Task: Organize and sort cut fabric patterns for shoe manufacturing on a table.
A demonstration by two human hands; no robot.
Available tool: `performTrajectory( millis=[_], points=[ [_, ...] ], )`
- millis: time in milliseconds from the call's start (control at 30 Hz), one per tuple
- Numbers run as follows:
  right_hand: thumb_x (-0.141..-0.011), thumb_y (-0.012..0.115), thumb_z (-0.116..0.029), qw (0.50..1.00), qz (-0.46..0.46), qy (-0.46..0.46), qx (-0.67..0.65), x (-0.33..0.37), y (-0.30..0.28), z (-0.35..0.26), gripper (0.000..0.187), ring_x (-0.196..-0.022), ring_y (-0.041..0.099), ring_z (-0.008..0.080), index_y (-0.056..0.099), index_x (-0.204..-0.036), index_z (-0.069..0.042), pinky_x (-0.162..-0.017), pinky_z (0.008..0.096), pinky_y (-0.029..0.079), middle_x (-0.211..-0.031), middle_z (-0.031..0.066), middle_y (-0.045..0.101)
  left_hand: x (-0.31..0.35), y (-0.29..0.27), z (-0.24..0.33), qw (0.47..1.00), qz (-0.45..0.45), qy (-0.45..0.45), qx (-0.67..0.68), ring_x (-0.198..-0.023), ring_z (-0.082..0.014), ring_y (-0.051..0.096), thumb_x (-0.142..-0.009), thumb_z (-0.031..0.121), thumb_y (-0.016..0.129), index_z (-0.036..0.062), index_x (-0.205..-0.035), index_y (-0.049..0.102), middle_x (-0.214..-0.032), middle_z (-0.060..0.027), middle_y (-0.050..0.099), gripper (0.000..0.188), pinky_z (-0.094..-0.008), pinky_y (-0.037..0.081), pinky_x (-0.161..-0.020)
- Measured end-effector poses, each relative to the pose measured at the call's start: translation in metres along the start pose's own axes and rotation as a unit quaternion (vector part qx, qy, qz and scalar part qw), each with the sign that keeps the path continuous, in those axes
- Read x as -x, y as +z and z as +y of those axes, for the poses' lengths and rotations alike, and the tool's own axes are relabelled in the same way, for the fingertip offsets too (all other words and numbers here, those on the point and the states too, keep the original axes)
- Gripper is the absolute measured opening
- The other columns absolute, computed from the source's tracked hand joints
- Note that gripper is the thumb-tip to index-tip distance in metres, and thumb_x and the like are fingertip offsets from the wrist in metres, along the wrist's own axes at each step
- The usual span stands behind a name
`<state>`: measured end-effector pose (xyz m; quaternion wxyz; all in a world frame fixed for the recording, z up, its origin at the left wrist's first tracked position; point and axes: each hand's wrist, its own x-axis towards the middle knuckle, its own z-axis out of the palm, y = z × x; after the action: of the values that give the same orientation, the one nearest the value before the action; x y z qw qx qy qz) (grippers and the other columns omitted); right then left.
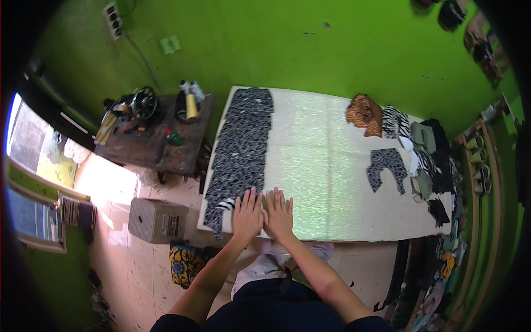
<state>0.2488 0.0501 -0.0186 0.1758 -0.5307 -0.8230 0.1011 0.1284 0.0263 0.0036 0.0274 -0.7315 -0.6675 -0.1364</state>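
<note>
Cloth [240,138] could crease on the bench [387,216] if the hands [248,216] [279,216], flat, fingers extended, holding nothing visible, drag its edge.

Before us stands a pale table [310,188] with a greenish sheen. Along its left side we see a long grey-and-black patterned cloth [243,138]; toward its right lie a curved patterned cutout [387,160], a brown patterned piece [362,113], zebra-striped cloth [392,123] and a black scrap [438,212].
</note>
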Motion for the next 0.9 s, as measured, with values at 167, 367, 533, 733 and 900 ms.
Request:
performTrajectory(
  millis=[167,367,533,733,900],
  points=[
    [-0.087,0.046,-0.029,0.993,0.025,0.11,0.018,0.014,-0.049,0.1,0.052,-0.131,0.024,0.0311,0.037,-0.133,-0.007,-0.104,0.0553,0.016,-0.141,0.0185,0.026,-0.048,0.03,0.103,0.997,-0.008,0.064,0.046,-0.126,-0.0255,0.036,-0.084,0.023,0.045,0.0076,-0.122,0.051,-0.136,-0.013,0.038,0.041,-0.0451,0.023,-0.104],
    [-0.086,0.049,-0.025,0.982,0.074,0.172,0.022,0.042,-0.111,0.245,0.048,-0.127,0.029,0.0355,0.041,-0.128,-0.002,-0.101,0.0538,0.021,-0.134,0.0237,0.032,-0.106,0.079,0.24,0.983,-0.038,0.066,0.169,-0.115,-0.0312,0.044,-0.081,0.02,0.051,0.0018,-0.119,0.049,-0.125,-0.0191,0.046,0.042,-0.0428,0.033,-0.096],
    [-0.082,0.054,-0.02,0.962,0.16,0.214,0.056,0.039,-0.163,0.359,0.044,-0.11,0.043,0.0369,0.045,-0.12,0.001,-0.093,0.0459,0.034,-0.118,0.0233,0.044,-0.162,0.105,0.318,0.966,-0.008,-0.046,0.252,-0.103,-0.0356,0.049,-0.077,0.017,0.058,-0.0037,-0.116,0.046,-0.114,-0.0217,0.05,0.046,-0.0419,0.039,-0.088],
    [-0.076,0.063,-0.025,0.979,0.084,0.185,0.026,0.014,-0.182,0.441,0.054,-0.105,0.045,0.0326,0.044,-0.121,-0.002,-0.086,0.0441,0.036,-0.113,0.0172,0.047,-0.197,0.108,0.363,0.962,-0.026,-0.147,0.227,-0.098,-0.0353,0.049,-0.074,0.013,0.06,-0.0021,-0.12,0.043,-0.11,-0.02,0.048,0.051,-0.0423,0.04,-0.084],
    [-0.07,0.07,-0.033,0.977,0.024,0.212,0.01,0.001,-0.182,0.447,0.063,-0.104,0.043,0.032,0.044,-0.121,-0.006,-0.085,0.043,0.035,-0.109,0.014,0.047,-0.198,0.097,0.367,0.925,-0.018,-0.18,0.333,-0.092,-0.0366,0.05,-0.074,-0.001,0.054,-0.0008,-0.117,0.044,-0.101,-0.0205,0.047,0.044,-0.04,0.042,-0.081]
  ],
)
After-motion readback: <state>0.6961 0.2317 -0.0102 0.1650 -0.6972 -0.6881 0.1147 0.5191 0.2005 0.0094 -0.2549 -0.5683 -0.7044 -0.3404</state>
